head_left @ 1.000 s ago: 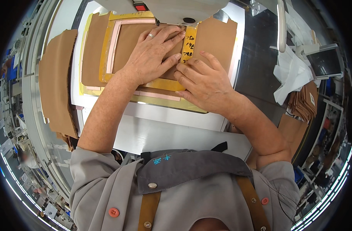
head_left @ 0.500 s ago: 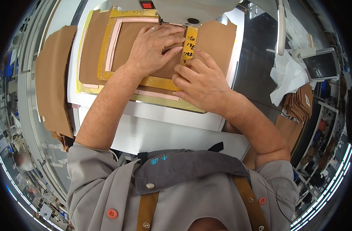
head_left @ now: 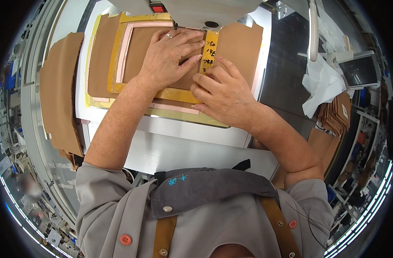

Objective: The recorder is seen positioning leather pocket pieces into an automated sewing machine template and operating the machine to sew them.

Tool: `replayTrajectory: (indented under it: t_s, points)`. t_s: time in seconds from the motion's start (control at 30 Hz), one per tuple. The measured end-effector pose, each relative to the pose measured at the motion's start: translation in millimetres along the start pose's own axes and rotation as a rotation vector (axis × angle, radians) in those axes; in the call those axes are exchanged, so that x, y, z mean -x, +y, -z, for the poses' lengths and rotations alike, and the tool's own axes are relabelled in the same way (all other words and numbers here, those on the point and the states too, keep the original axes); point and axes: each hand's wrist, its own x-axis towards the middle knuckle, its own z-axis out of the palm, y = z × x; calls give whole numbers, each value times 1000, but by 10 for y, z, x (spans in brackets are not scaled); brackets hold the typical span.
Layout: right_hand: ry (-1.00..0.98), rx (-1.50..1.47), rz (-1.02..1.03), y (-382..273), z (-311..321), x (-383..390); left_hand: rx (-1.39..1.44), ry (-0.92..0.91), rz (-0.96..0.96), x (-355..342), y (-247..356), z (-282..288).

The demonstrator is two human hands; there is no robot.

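2 bare hands, L hand point(head_left: 164, 60) & R hand point(head_left: 225, 94); 1 silver ring point(head_left: 169, 35); 1 flat yellow rect. frame point(head_left: 116, 60); 1 lt-grey machine head point(head_left: 205, 12); 1 sq. red switch point(head_left: 158, 8); 2 stacks brown sheets point(head_left: 61, 86) point(head_left: 334, 113); 2 rnd coral btns point(head_left: 125, 239) point(head_left: 293, 224); 2 flat brown straps point(head_left: 165, 234) point(head_left: 274, 211); 1 dk rect. screen point(head_left: 359, 71).

Grey short-sleeved shirt point(head_left: 205, 228), coral buttons point(head_left: 125, 239), dark bib point(head_left: 222, 187), blue lettering point(head_left: 173, 181), brown snapped straps point(head_left: 165, 230), ring point(head_left: 168, 35) on left hand point(head_left: 168, 56)
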Motion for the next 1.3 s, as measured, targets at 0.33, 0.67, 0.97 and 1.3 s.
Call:
replayTrajectory:
  t_s: [0.33, 0.67, 0.97, 1.3]
  points:
    - [9, -15, -11, -9, -23, 16, 23, 31, -3, 0, 21, 8]
    - [15, 4, -21, 7, -36, 19, -8, 26, -12, -19, 46, 26]
    - [-1, 28, -52, 95, -37, 8, -102, -2, -17, -60, 68, 45]
    - [49, 67, -79, 197, -60, -38, -23, 43, -1, -108, 50, 20]
